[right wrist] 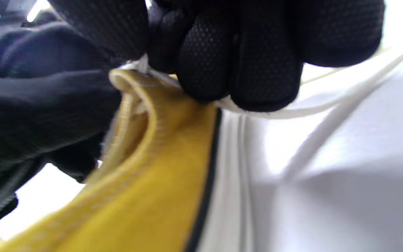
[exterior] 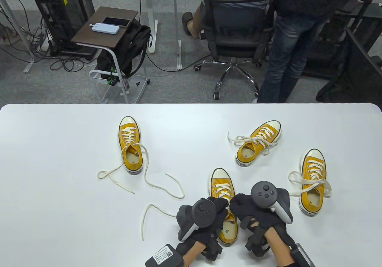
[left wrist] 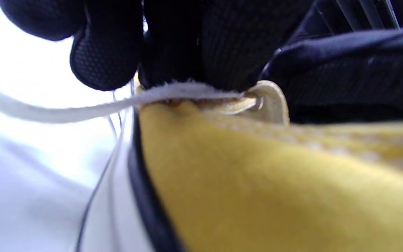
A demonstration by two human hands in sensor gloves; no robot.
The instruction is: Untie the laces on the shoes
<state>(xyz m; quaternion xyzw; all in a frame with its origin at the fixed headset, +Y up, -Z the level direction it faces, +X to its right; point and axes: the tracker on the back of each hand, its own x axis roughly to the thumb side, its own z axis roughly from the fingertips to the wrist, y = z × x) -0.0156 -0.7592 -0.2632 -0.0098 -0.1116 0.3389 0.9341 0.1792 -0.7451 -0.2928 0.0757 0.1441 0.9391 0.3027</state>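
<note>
Black-gloved left hand point(exterior: 206, 216) curling fingers point(left wrist: 107, 52) down, fingertips bunching together. Black-gloved right hand point(exterior: 259, 213) mirroring, fingers point(right wrist: 243, 56) clenching tight. Both hands touching knuckle to knuckle, forearms entering from bottom edge.

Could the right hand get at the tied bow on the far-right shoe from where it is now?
Probably yes: the far-right shoe lies just beside the right hand, with only bare table between. But its fingers are busy on the near shoe.

Shoe upper point(left wrist: 257, 182): matt yellow canvas cloth. Lace point(left wrist: 65, 110): fuzzy white woven cloth. Fingers point(right wrist: 257, 52): black mesh-knit glove fabric. Counter point(exterior: 59, 159): smooth white.
</note>
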